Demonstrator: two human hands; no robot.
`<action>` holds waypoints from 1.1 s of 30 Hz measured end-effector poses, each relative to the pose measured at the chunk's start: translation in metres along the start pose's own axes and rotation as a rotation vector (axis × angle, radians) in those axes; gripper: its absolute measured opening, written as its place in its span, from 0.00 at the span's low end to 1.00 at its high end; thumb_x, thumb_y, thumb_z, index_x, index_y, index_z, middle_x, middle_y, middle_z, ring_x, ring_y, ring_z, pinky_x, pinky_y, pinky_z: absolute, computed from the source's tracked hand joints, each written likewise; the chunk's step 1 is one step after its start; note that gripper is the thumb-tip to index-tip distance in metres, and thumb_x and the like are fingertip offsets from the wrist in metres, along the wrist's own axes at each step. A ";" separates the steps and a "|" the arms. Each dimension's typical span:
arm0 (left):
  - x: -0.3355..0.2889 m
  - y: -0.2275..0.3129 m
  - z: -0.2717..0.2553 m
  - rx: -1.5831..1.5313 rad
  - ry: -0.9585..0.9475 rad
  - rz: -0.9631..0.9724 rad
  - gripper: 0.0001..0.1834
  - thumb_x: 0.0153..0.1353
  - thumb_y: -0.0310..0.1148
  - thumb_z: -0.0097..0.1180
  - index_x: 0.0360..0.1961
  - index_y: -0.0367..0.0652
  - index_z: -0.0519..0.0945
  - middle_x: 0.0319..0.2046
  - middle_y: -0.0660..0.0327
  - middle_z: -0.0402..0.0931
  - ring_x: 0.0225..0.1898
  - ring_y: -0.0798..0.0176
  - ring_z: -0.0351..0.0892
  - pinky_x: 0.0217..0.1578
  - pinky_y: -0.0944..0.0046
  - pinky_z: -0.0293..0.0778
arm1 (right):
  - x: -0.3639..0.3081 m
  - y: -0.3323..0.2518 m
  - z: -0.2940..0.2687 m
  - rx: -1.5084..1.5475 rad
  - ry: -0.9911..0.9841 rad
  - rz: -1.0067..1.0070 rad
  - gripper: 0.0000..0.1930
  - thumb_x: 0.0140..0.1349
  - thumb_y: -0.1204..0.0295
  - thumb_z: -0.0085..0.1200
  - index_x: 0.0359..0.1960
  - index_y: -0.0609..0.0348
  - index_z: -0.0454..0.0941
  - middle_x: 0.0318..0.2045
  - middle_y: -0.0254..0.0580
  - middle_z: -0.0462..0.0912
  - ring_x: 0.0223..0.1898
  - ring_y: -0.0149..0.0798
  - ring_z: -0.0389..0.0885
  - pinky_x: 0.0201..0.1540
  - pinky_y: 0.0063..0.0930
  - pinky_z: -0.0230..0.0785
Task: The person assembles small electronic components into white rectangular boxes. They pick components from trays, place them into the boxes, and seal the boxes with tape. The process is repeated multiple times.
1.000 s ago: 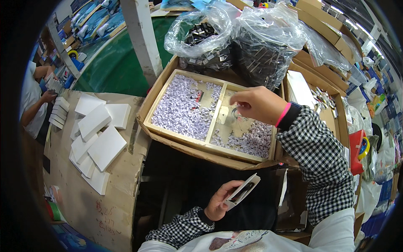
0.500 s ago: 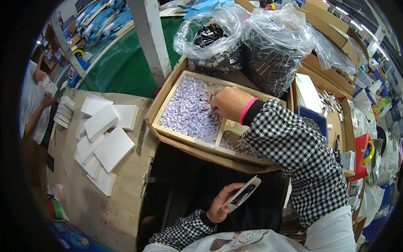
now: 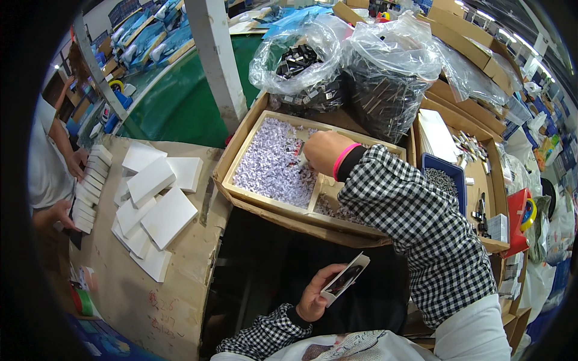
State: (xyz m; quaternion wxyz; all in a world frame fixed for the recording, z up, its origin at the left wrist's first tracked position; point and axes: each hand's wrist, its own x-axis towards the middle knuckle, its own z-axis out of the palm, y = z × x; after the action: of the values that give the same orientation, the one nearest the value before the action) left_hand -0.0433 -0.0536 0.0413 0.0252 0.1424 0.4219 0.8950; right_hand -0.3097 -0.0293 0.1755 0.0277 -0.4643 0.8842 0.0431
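My left hand [image 3: 313,293] is closed round a small white open box [image 3: 348,278], holding it tilted above the dark gap in front of me. Something dark lies inside the box; its kind is too small to make out. My right hand [image 3: 327,153] reaches into a light wooden tray [image 3: 288,203], near its divider. Its fingers are bent down among a heap of tiny white pieces [image 3: 265,157], and the fingertips are hidden, so what they pinch does not show. Beside that hand, a bit of red and dark [image 3: 297,146] shows in the heap.
White boxes [image 3: 170,218] lie piled on the brown board at left. Beyond them a co-worker's hands [image 3: 63,213] touch a row of white boxes [image 3: 91,186]. Behind the tray stand clear bags of black parts [image 3: 388,90]. A blue bin [image 3: 442,174] of small metal pieces sits right.
The co-worker's hands have come down onto the row of white boxes, which is now longer. My right hand stays in the tray, and my left still holds the box. The view has shifted slightly.
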 end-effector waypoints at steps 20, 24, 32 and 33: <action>0.016 0.003 0.021 -0.144 -0.027 -0.262 0.57 0.45 0.65 0.59 0.65 0.35 0.53 0.59 0.54 0.62 0.58 0.58 0.67 0.56 0.55 0.66 | -0.213 -0.056 -0.034 0.571 0.282 0.013 0.09 0.52 0.69 0.61 0.34 0.54 0.77 0.23 0.38 0.80 0.25 0.41 0.81 0.27 0.28 0.73; 0.004 -0.012 0.029 -0.015 -0.060 -0.334 0.46 0.52 0.56 0.60 0.63 0.36 0.58 0.58 0.56 0.65 0.58 0.61 0.67 0.58 0.58 0.63 | -0.252 -0.056 -0.019 0.511 0.448 0.144 0.10 0.50 0.71 0.62 0.34 0.55 0.77 0.24 0.38 0.79 0.26 0.40 0.79 0.27 0.27 0.72; 0.008 -0.023 0.040 0.097 -0.176 -0.211 0.30 0.66 0.42 0.48 0.65 0.43 0.55 0.59 0.57 0.64 0.58 0.62 0.65 0.58 0.60 0.62 | -0.330 -0.076 0.056 1.558 0.644 0.421 0.20 0.56 0.80 0.58 0.52 0.66 0.72 0.44 0.45 0.78 0.44 0.34 0.79 0.46 0.25 0.74; 0.007 -0.023 0.045 0.158 -0.158 -0.195 0.30 0.67 0.39 0.47 0.66 0.44 0.53 0.59 0.56 0.63 0.58 0.62 0.65 0.58 0.60 0.62 | -0.335 -0.083 0.067 1.658 0.655 0.488 0.20 0.57 0.81 0.57 0.53 0.66 0.71 0.45 0.46 0.78 0.45 0.35 0.79 0.48 0.26 0.73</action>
State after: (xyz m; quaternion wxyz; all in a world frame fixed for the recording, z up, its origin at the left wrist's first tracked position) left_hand -0.0394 -0.0040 0.0522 0.1340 0.1721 0.4996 0.8383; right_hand -0.0507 0.2044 0.1340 0.0899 -0.0859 0.6691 -0.7327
